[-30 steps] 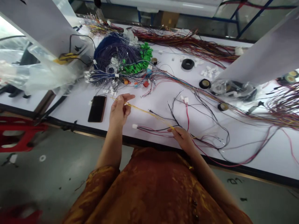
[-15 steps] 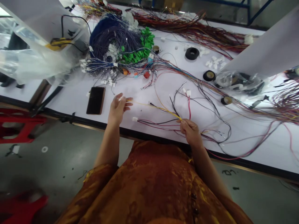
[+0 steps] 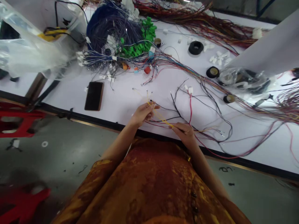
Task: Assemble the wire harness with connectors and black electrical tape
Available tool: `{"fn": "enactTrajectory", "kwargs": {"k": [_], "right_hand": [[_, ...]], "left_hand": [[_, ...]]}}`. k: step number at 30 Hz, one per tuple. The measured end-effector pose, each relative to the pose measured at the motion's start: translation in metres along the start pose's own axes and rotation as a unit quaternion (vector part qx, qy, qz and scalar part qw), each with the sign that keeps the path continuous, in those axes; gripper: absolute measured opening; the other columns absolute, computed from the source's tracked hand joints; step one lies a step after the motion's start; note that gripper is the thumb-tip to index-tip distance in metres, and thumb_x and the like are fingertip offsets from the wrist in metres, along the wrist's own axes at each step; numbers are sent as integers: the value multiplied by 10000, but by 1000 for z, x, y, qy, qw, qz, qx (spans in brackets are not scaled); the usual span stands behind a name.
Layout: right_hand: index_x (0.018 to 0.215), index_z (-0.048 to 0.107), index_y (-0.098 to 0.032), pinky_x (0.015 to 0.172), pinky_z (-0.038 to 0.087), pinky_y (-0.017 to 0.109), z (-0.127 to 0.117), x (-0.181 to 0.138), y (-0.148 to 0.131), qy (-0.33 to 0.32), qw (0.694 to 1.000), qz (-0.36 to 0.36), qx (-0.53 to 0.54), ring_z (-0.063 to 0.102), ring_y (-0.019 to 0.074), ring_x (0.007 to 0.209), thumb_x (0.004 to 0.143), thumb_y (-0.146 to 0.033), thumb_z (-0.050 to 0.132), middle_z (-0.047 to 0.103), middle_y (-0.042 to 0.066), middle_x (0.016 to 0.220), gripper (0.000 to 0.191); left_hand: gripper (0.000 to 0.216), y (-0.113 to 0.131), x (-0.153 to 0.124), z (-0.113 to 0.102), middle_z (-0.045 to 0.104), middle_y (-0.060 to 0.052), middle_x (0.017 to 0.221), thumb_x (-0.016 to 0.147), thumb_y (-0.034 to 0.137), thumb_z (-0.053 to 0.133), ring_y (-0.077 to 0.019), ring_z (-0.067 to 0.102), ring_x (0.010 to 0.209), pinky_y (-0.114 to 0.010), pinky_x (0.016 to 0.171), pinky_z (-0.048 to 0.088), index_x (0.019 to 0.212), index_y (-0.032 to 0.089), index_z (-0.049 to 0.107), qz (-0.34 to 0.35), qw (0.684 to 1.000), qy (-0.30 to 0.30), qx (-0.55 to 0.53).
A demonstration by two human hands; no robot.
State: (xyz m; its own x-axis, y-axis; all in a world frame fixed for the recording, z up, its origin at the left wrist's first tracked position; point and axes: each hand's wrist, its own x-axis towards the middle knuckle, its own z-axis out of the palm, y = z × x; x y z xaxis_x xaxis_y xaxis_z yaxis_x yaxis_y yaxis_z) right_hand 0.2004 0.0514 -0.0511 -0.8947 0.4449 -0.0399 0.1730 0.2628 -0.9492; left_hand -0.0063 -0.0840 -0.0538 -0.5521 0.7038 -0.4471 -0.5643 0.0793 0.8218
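- Table with a white top and dark near edge; over its near middle, thin yellow wires stretch between two hands.
- Left hand: thumb and forefinger pinched together on the yellow wires, the other fingers loosely curled; metal-tipped ends fan out past the fingertips toward the far left.
- Right hand: fingers closed narrowly around the same strands, nearer the table edge and to the right.
- Black wires lie just beyond the hands, and a white connector with red leads sits on the far side of the right hand.
- Phone, dark-screened, lies flat to the left, well apart from the left hand.
- Farther off on the left, green connectors are heaped beside a coil of blue wires.
- Far right of the hands, a black tape roll lies near loose white connectors.
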Motion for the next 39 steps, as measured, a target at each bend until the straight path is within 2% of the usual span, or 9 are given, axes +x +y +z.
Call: {"fn": "enactTrajectory", "kwargs": {"k": [7,13,18,22,25,29,32,36,39], "right_hand": [[887,779,-171,661,438,278,2,-9,5,-68,996,18,-61,627,163,711,941,-323,608,723,51,794,235],[869,783,-168,580,370,261,1,-3,3,13,998,62,-24,532,126,604,890,-350,655,663,17,693,224],[825,748,-183,478,204,242,-3,9,-3,157,959,63,226,269,71,464,867,-454,695,356,-69,498,280],[698,633,-199,438,138,232,-6,18,-10,200,907,53,367,144,47,423,783,-515,767,196,-109,487,353],[717,568,-219,413,137,223,-9,24,-11,242,874,81,413,150,47,409,761,-566,766,234,-110,498,402],[768,551,-218,437,273,198,-17,29,-7,270,857,91,429,388,54,494,719,-581,797,498,-49,668,441],[761,537,-213,486,341,204,-21,28,-5,253,874,79,407,440,68,565,755,-582,776,504,-34,716,440],[858,606,-218,466,269,211,-14,23,-6,198,912,74,351,340,65,487,845,-567,711,416,-71,579,364],[910,634,-200,457,263,211,-1,19,-10,121,951,64,276,350,56,461,894,-532,678,435,-79,551,334]], "left_hand": [[311,38,8,-23,720,-27,700,908,474,692,-28,415,399,-176,349,231,862,167,715,178,972,140,-58],[296,61,-9,-38,707,-34,783,910,437,710,-44,514,517,-165,401,304,795,165,725,291,934,209,-12],[287,52,-22,-37,591,13,599,953,386,667,-52,514,521,-161,469,391,812,154,757,293,933,187,-95],[295,38,-29,-34,615,18,621,921,421,708,-41,540,528,-148,500,432,814,150,751,282,934,189,-116],[302,31,-31,-37,593,29,606,909,434,721,-32,538,521,-129,493,433,812,148,739,262,937,199,-116],[301,22,-32,-50,611,26,625,899,440,728,-31,547,535,-113,490,449,826,148,733,244,936,212,-142],[406,9,-37,-44,688,-7,770,767,524,823,-70,604,580,-152,453,470,929,160,745,150,977,104,-111],[492,-14,-44,7,691,-43,870,736,488,852,-86,584,554,-193,410,440,1073,152,725,-65,988,-143,7],[493,-26,-37,51,604,21,735,776,513,812,-52,465,481,-176,392,360,1114,174,695,-59,984,-168,5]]}}
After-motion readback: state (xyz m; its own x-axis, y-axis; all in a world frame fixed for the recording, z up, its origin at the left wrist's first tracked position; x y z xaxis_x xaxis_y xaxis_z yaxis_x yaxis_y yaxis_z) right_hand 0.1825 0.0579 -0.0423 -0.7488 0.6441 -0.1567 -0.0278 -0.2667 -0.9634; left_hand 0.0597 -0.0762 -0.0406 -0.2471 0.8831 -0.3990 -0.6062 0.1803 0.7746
